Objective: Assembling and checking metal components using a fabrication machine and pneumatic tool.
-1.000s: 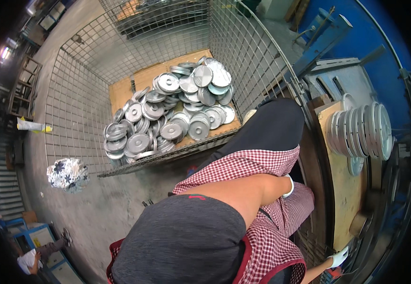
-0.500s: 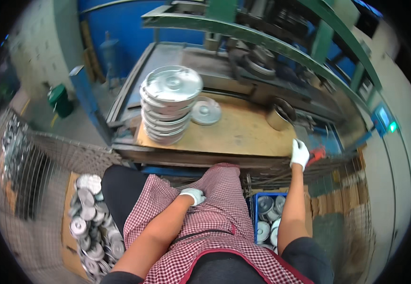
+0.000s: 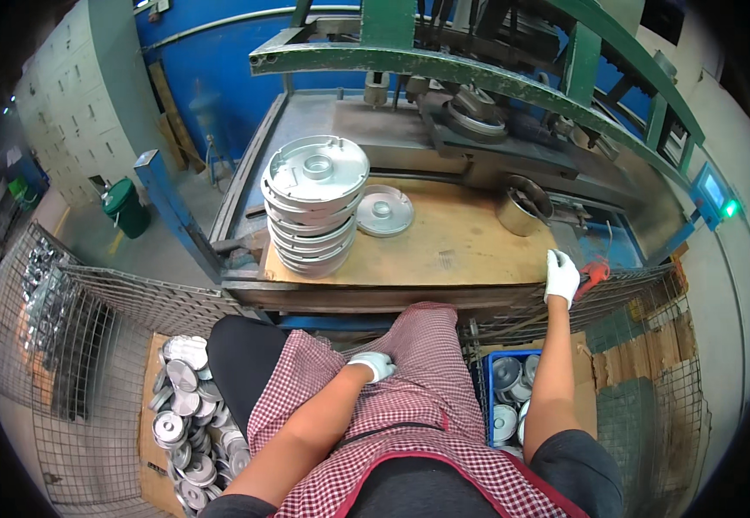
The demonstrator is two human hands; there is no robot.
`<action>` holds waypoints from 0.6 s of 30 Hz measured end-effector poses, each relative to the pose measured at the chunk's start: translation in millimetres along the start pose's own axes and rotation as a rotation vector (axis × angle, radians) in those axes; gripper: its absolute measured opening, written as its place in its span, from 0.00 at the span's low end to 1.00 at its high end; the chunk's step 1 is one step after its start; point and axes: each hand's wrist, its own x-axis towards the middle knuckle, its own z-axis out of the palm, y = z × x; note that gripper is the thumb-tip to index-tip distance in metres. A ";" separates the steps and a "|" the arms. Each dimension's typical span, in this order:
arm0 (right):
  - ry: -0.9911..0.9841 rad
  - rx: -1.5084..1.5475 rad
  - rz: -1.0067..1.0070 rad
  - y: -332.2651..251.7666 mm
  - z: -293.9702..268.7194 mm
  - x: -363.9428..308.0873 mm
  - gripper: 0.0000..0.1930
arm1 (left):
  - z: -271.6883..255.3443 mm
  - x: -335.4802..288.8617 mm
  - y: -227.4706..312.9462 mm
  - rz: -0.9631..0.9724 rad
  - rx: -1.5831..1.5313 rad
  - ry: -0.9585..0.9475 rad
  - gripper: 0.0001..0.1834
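My left hand (image 3: 373,366), in a white glove, lies on the checked apron (image 3: 349,401) over my lap, fingers laid out and holding nothing. At the right end of the wooden board (image 3: 444,250), my gloved right hand (image 3: 562,276) rests by the edge with its fingers curled together; nothing shows in them. Just right of it is a red-handled item (image 3: 595,274), apart from the fingers. A tall stack of round silver metal covers (image 3: 316,186) stands at the board's left. One more metal cover (image 3: 385,211) lies flat beside the stack.
A metal can (image 3: 522,211) sits on the board's right. Behind it is a machine with a green frame (image 3: 409,60) and a lit control panel (image 3: 710,197). Loose metal discs (image 3: 189,423) fill the lower left; a blue crate (image 3: 490,401) holds more. Wire mesh (image 3: 133,298) stands at the left.
The whole view has shifted slightly, so everything sits a bit further right. Both hands stay in the same places, and the stack is unchanged.
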 end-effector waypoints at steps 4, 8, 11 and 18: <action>0.008 0.003 -0.029 11.3 4.6 4.0 0.17 | 2.4 0.6 -1.1 0.012 -0.013 0.040 0.27; -0.004 0.032 -0.024 12.2 8.1 5.9 0.17 | 4.9 6.2 -5.7 0.018 0.003 0.037 0.27; -0.011 0.057 -0.017 6.1 3.2 3.2 0.17 | 4.1 4.3 -3.5 0.018 0.002 0.036 0.28; -0.006 0.002 -0.016 3.5 2.1 1.7 0.17 | 4.1 1.4 -3.3 0.015 -0.003 0.026 0.27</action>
